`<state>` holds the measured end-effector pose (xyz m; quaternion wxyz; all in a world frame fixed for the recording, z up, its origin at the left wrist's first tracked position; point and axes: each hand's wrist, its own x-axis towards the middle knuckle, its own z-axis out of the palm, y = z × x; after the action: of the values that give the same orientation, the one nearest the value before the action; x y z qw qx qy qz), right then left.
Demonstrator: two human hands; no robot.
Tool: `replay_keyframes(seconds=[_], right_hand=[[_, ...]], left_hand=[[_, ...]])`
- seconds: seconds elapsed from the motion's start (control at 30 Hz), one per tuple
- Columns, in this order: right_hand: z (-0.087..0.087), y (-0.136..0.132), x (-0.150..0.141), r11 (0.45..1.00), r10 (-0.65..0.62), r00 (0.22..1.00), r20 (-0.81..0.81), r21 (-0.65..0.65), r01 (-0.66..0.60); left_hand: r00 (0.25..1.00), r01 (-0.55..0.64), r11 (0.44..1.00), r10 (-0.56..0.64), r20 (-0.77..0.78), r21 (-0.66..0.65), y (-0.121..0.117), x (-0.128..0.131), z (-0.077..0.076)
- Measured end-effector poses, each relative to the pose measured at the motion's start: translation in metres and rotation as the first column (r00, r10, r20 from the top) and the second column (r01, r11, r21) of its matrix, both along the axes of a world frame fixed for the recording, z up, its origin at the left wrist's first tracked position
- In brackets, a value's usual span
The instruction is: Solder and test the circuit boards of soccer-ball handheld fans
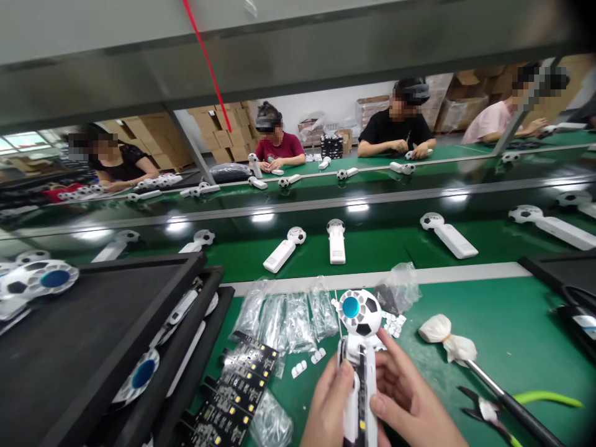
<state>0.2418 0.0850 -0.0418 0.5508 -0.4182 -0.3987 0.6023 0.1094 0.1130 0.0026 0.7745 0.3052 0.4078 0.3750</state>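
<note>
Near the bottom middle, both my hands hold a white handheld device with a football-patterned round head (365,316). A blue disc shows on the head, and the handle is uncovered, with a dark circuit strip along it. My left hand (328,400) grips the handle from the left, its thumb pressed on the front. From the right, my right hand (410,397) closes round the handle, one finger reaching up to the head. Small white plastic pieces (393,324) lie just behind the device, and more white pieces (299,369) lie left of it.
Black circuit boards (239,391) and clear plastic bags (298,320) lie left of my hands. Stacked black trays (93,323) fill the left side. A cloth-wrapped tool (449,338) and green-handled cutters (484,406) lie right. Finished-looking devices (336,242) rest on the green belt; several people sit beyond.
</note>
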Motion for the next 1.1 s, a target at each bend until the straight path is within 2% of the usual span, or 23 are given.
replay_keyframes(seconds=[0.17,0.33,0.53,0.73,0.93,1.03,1.1], right_hand=[[0.010,-0.003,-0.001,0.999,-0.034,0.995,0.092,0.005,0.033],[0.019,-0.007,0.003,1.000,-0.023,0.985,0.173,-0.008,0.024],[0.019,-0.007,0.002,0.999,-0.041,0.981,0.187,-0.004,0.043],[0.016,-0.008,-0.002,0.995,-0.091,0.990,0.109,-0.032,0.095],[0.016,-0.005,-0.011,0.996,-0.074,0.982,0.172,-0.038,0.082],[0.020,-0.002,0.015,1.000,-0.011,0.952,0.306,-0.021,0.018],[0.018,-0.005,0.057,0.999,-0.031,0.866,0.498,-0.005,0.039]], left_hand=[[0.999,-0.033,0.999,0.033,0.014,0.022,-0.001,-0.004,-0.007],[0.998,-0.054,0.998,0.053,0.037,0.032,-0.002,-0.005,-0.004],[0.999,-0.042,0.999,0.042,0.009,0.023,-0.001,-0.005,-0.003],[0.999,0.001,0.999,-0.002,0.032,0.036,0.000,-0.007,0.000],[0.998,0.000,1.000,0.001,0.058,-0.019,0.004,-0.007,0.000],[0.997,0.030,0.998,-0.025,0.076,-0.060,0.006,-0.006,-0.004],[0.998,0.048,0.994,-0.043,0.049,-0.098,0.007,-0.006,-0.004]])
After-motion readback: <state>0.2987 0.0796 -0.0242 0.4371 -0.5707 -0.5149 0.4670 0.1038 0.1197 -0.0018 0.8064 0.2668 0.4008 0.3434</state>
